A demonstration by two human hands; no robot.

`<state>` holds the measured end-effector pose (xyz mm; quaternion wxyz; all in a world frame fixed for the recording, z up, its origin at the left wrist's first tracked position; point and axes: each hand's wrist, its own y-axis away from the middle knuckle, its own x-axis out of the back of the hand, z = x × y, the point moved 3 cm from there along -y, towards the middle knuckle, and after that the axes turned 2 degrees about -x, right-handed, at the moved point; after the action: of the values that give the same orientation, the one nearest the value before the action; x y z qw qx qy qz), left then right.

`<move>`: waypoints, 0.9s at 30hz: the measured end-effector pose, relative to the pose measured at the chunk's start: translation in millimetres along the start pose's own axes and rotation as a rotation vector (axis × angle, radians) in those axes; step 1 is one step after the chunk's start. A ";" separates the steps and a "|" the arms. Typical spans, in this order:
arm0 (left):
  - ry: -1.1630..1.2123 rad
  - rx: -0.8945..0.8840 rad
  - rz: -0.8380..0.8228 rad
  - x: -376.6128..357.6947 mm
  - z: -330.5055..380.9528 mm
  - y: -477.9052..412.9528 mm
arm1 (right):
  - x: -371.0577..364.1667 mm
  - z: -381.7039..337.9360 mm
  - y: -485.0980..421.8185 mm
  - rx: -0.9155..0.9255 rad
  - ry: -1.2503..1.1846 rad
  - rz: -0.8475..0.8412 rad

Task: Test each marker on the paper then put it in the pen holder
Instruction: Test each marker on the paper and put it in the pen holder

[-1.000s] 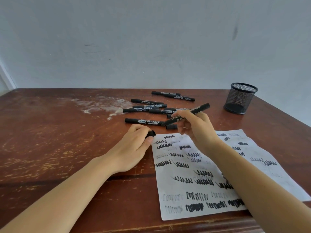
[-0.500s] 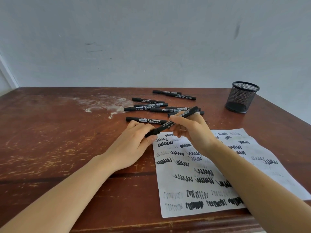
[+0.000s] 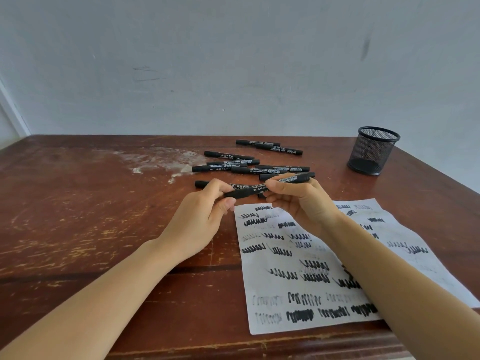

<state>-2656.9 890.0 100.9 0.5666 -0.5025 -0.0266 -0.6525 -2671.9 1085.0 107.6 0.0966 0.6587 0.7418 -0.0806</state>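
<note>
Both hands hold one black marker (image 3: pixel 259 189) just above the top edge of the paper (image 3: pixel 283 258). My left hand (image 3: pixel 205 216) pinches its left, capped end. My right hand (image 3: pixel 298 201) grips its barrel near the barcode label. The white paper is covered with several black scribbles and lies at the front right. Several more black markers (image 3: pixel 249 166) lie in a loose pile behind my hands. The black mesh pen holder (image 3: pixel 372 152) stands upright at the back right, and I see nothing inside it.
The worn wooden table (image 3: pixel 104 216) has a white smear (image 3: pixel 155 162) at its back middle. A pale wall runs right behind the table. The table's front edge is just below the paper.
My left hand held the loose cap apart from the marker a second ago. The cap has since gone onto the marker's tip, and both hands have lifted it slightly.
</note>
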 end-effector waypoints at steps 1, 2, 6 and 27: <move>-0.003 -0.008 -0.001 0.1 0.1 0.5 | -0.4 1.3 -0.2 -0.006 -0.008 -0.005; -0.008 -0.009 0.003 0.2 0.1 1.2 | -1.2 2.0 -0.3 -0.005 -0.017 -0.013; 0.040 0.048 0.016 1.3 2.7 0.6 | -3.5 -0.5 0.9 0.070 -0.043 -0.071; 0.004 0.139 -0.111 -21.6 32.6 -31.0 | 26.5 -58.3 3.8 0.189 1.356 -0.140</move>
<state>-2663.5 936.1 118.8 0.5630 -0.4585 -0.0984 -0.6805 -2673.3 1125.3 157.5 -0.4523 0.5199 0.6688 0.2789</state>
